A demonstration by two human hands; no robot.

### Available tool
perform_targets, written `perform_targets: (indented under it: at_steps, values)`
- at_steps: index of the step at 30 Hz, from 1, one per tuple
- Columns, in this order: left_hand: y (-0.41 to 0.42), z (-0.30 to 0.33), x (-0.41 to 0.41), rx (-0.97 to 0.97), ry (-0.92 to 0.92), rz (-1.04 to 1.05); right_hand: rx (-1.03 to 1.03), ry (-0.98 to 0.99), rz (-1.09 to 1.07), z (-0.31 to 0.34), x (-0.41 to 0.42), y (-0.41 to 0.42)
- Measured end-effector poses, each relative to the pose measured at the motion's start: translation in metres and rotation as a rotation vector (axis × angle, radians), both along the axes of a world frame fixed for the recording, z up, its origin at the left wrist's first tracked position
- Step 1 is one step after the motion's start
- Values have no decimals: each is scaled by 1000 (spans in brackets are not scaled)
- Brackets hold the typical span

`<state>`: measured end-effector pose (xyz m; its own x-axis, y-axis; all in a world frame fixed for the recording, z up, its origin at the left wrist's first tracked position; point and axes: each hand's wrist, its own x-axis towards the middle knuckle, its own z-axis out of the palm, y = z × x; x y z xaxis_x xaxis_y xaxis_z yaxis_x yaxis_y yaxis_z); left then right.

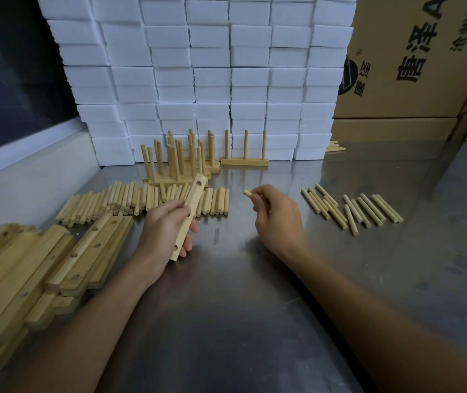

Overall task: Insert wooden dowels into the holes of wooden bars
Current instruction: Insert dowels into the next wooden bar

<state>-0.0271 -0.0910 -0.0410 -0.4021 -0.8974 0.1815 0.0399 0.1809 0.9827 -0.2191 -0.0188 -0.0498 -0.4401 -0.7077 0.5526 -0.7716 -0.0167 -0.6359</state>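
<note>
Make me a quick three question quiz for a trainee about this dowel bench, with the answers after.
1. True or false: the bar in the left hand already has a dowel in it.
2. Which hand holds a dowel? A) left B) right C) neither
3. Fill in: the finished bar standing alone by the foam blocks carries ___ upright dowels.

Key:
1. False. Its visible holes are empty.
2. B. The right hand pinches it at the fingertips, apart from the bar.
3. Three.
</note>
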Motion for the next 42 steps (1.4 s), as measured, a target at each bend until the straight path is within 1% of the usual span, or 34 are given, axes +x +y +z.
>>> perform_targets:
  at_steps: [2, 4, 9, 18, 25, 30, 35, 42]
  values:
    - [0, 0, 0, -20, -5, 8, -13, -1, 31, 0, 2, 1]
    - [1, -1, -1, -75, -32, 21, -21, 55, 35, 0, 5, 1]
    - [1, -9, -6, -306, -130, 71, -14, 154, 23, 1, 8, 5]
    - [-1, -18, -8, -666, -276, 77, -194, 238, 125, 6, 17, 11]
    - [1, -17, -9, -703, -283, 83, -215, 294, 187, 5, 22, 10]
    - [5, -14, -8, -831, -372, 138, -213, 348, 137, 4, 20, 10]
    - [14, -9, -9, -999, -478, 160, -178, 347, 143, 2, 17, 11]
    - [19, -3, -12, -1073, -489, 162, -213, 273, 107, 2, 18, 11]
